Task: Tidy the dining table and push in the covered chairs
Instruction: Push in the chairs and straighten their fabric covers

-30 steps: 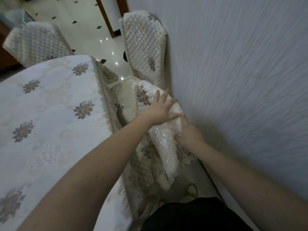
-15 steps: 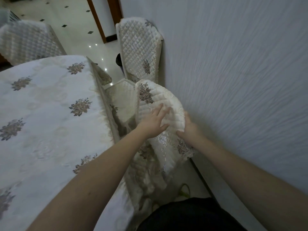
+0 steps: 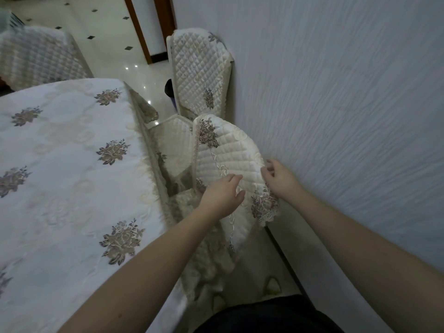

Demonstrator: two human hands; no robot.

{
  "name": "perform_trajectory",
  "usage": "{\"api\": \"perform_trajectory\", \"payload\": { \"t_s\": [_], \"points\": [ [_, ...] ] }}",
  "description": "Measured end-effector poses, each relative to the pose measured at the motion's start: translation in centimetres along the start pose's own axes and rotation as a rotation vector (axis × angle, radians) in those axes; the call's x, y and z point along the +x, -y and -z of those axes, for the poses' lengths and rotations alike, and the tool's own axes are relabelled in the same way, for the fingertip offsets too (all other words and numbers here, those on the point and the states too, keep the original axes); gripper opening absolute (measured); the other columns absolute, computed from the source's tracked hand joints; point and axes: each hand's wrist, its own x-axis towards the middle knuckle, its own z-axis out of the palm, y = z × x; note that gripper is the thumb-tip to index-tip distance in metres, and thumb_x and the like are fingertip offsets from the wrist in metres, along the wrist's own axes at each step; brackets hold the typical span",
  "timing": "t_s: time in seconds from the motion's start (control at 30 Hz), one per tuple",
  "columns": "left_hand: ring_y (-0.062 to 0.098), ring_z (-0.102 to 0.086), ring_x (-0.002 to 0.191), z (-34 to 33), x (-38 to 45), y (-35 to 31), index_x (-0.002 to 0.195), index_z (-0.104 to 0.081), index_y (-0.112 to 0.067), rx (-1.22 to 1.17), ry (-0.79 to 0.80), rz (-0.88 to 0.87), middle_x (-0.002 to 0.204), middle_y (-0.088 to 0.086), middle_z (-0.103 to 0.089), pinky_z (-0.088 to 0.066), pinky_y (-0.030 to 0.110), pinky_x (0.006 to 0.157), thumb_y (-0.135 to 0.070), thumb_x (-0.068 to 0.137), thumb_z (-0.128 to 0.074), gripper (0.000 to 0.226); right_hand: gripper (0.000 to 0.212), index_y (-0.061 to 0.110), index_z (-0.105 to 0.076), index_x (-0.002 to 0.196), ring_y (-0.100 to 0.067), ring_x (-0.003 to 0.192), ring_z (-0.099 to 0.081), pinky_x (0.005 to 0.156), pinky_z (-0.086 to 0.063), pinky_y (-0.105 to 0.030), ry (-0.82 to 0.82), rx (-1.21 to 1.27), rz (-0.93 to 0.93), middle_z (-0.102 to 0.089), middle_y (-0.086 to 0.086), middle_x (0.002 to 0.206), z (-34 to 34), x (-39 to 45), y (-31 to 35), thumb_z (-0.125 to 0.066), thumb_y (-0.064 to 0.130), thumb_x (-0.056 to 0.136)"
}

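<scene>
Between the worktop [image 3: 72, 164] and the wall [image 3: 336, 116], wedged in a narrow gap: the nearest covered chair [image 3: 230, 159], its quilted back close to the wall, its seat partly under the tablecloth edge; left hand [image 3: 222, 197] resting flat on the chair back with fingers straight and relaxed, holding nothing; right hand [image 3: 280, 180] pinching the cover's right edge with curled fingers, just beside the wall. Possible trouble from here: pulling too hard on that edge and dragging the loose cover askew or off the frame; scraping knuckles against the wall, for lack of room; pushing the chair in and catching the hanging tablecloth fringe, so shifting the cloth. Beyond, a second covered chair [image 3: 199, 73] against the wall; a third [image 3: 40, 58] at the far left.
</scene>
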Motion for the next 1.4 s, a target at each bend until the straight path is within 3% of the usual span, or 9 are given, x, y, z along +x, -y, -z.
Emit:
{"api": "perform_trajectory", "payload": {
  "t_s": [0.13,0.27,0.47,0.6,0.8,0.97,1.13,1.27,1.4],
  "points": [
    [0.024,-0.050,0.123,0.5,0.5,-1.9,0.143,-0.037,-0.016,0.057,-0.109,0.089,0.145,0.003,-0.045,-0.047,0.038,0.089,-0.046,0.097,-0.038,0.054,0.059,0.017,-0.031,0.145,-0.026,0.120,-0.051,0.101,-0.043,-0.042,0.005,-0.042,0.088,-0.048,-0.011,0.138,1.8,3.0,1.7,-0.046,0.043,0.095],
    [0.026,-0.051,0.120,0.3,1.0,-4.9,0.141,-0.039,-0.012,0.044,-0.110,0.155,0.140,0.007,-0.048,-0.045,0.038,0.089,-0.050,0.096,-0.039,0.058,0.060,0.016,-0.027,0.148,-0.026,0.123,-0.048,0.101,-0.040,-0.038,0.053,-0.095,0.165,-0.044,-0.012,0.141,2.9,5.7,2.7,-0.046,0.039,0.095],
    [0.032,-0.063,0.091,-2.6,1.6,-9.5,0.115,-0.044,-0.012,0.003,-0.019,0.446,0.105,0.010,-0.063,-0.038,0.035,0.062,-0.070,0.084,-0.044,0.066,0.064,0.011,-0.024,0.148,-0.030,0.128,-0.044,0.102,-0.035,-0.034,0.163,-0.134,0.245,-0.040,-0.014,0.146,2.8,9.2,3.9,-0.048,0.038,0.094],
    [0.032,-0.064,0.096,-3.7,1.6,-11.1,0.131,-0.032,-0.009,-0.046,0.042,0.591,0.109,0.012,-0.065,-0.039,0.034,0.065,-0.066,0.082,-0.052,0.078,0.072,0.012,-0.017,0.150,-0.033,0.134,-0.037,0.104,-0.032,-0.034,0.230,-0.181,0.274,-0.035,-0.016,0.149,2.0,11.0,5.3,-0.051,0.040,0.093],
    [0.036,-0.062,0.102,-4.5,1.9,-11.3,0.149,-0.007,-0.004,-0.071,0.054,0.624,0.123,0.017,-0.059,-0.047,0.040,0.077,-0.051,0.090,-0.053,0.089,0.092,0.025,0.003,0.151,-0.036,0.115,-0.053,0.087,-0.043,-0.033,0.329,-0.201,0.248,-0.049,-0.017,0.137,-0.4,11.9,5.3,-0.060,0.036,0.085],
    [0.036,-0.060,0.105,-5.2,2.6,-11.5,0.150,-0.003,-0.001,-0.125,0.047,0.652,0.127,0.018,-0.055,-0.045,0.039,0.078,-0.045,0.091,-0.053,0.089,0.088,0.027,0.002,0.151,-0.035,0.110,-0.055,0.080,-0.040,-0.030,0.301,-0.235,0.266,-0.052,-0.015,0.134,-0.4,12.7,5.3,-0.056,0.029,0.085],
    [0.037,-0.059,0.103,-5.6,2.9,-11.7,0.149,-0.002,0.001,-0.132,0.042,0.643,0.125,0.018,-0.055,-0.043,0.039,0.075,-0.041,0.090,-0.055,0.089,0.085,0.028,-0.001,0.152,-0.036,0.109,-0.056,0.085,-0.046,-0.035,0.266,-0.270,0.268,-0.053,-0.016,0.131,-0.2,12.6,5.0,-0.055,0.030,0.086],
    [0.038,-0.060,0.100,-5.8,2.1,-11.8,0.148,-0.003,0.004,-0.138,0.036,0.635,0.119,0.018,-0.058,-0.044,0.038,0.072,-0.038,0.091,-0.055,0.088,0.084,0.028,-0.003,0.152,-0.033,0.101,-0.058,0.073,-0.041,-0.029,0.252,-0.292,0.262,-0.054,-0.014,0.129,-0.2,11.9,4.9,-0.057,0.027,0.088],
    [0.038,-0.060,0.100,-5.9,1.9,-11.9,0.148,-0.004,0.004,-0.159,0.036,0.640,0.115,0.018,-0.059,-0.043,0.038,0.072,-0.037,0.092,-0.052,0.084,0.084,0.028,-0.003,0.152,-0.034,0.105,-0.057,0.082,-0.046,-0.033,0.262,-0.298,0.254,-0.053,-0.016,0.129,-0.1,11.8,4.8,-0.058,0.028,0.088]
  ]
}}
